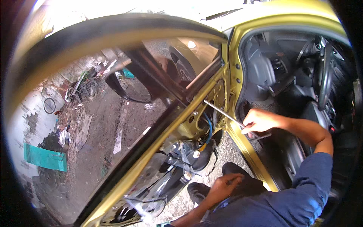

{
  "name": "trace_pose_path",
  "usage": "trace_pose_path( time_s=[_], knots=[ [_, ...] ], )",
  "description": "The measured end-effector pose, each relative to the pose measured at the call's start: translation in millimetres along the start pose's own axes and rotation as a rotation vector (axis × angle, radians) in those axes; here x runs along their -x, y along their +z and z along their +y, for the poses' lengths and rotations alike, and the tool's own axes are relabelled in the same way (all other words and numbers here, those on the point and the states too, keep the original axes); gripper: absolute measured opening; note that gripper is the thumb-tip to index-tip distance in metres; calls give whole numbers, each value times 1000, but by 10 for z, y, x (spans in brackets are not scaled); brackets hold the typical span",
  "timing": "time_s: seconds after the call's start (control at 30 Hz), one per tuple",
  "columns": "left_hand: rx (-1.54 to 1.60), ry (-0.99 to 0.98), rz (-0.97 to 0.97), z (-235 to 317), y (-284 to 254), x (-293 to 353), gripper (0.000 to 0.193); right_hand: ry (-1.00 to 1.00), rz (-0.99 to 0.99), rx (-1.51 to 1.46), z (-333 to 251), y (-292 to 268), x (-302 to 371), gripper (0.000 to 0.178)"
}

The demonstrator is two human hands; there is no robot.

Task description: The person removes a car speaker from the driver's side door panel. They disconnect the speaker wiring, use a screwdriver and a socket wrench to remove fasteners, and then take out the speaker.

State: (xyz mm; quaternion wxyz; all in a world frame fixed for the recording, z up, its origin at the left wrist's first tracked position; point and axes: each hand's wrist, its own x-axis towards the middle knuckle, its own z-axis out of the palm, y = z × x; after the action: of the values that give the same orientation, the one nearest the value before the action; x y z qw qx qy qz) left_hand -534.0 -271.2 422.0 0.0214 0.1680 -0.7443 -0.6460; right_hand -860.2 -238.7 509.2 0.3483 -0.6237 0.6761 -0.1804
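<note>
My right hand [261,122] is closed around the handle end of a T-handle wrench [223,112]. Its long metal shaft slants up and left, and the tip meets or lies just in front of the inner panel of the yellow car door [185,130], near the hinge side; I cannot tell whether it touches. My left hand [226,186] is low in front of my dark trousers, with its fingers curled together. Whatever it may hold is hidden. The door's trim is off, baring a blue cable [210,126], loose wiring [176,160] and torn clear plastic sheeting [145,185].
The door stands wide open. To the right, the yellow sill [251,157] borders the cabin with its steering wheel [326,75]. Through the window show a side mirror [124,90], dirt ground with debris, and a green panel [45,157]. Pale rough ground lies underfoot.
</note>
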Motion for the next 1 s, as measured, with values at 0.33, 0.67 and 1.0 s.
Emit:
trace_pose_path(
  time_s=[0.33,0.67,1.0],
  knots=[
    [-465,48,304,3748,-1119,1238,22,192,-75,-421,23,99,-34,32],
    [-1192,47,411,5492,-1587,524,20,300,-99,-651,171,193,-110,27],
    [-1239,50,-431,2922,-3849,-2201,60,239,356,-339,109,540,-3,23]
  ],
)
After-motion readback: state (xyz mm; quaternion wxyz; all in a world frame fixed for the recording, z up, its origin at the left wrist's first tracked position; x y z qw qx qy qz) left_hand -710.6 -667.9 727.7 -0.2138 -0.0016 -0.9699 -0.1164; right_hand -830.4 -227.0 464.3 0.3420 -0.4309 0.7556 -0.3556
